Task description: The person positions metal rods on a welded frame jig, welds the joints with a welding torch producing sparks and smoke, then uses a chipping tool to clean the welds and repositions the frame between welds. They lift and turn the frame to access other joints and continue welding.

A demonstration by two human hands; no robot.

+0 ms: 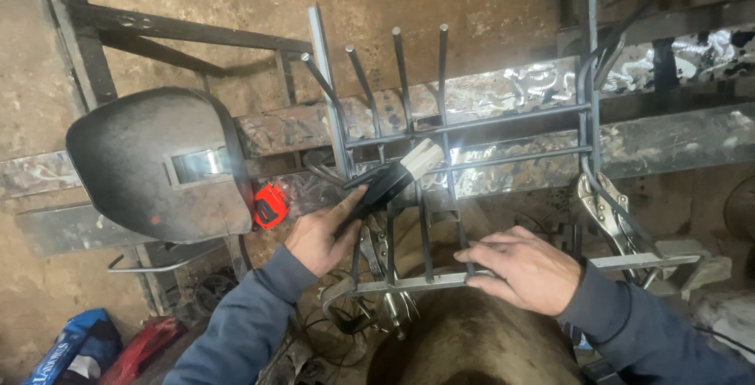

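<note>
A metal grille of thin dark rods lies over the workbench, with several rod ends sticking up at the far side. My left hand grips a black-handled brush with pale bristles, its bristle end resting against the rods. My right hand lies flat on the grille's near flat bar, fingers spread over a rod. Both arms wear grey-blue sleeves.
A dark welding mask lies on the left of the bench. An orange tape measure sits beside it. Locking pliers clamp the grille at right; another pair hangs below the middle. Bags lie on the floor at lower left.
</note>
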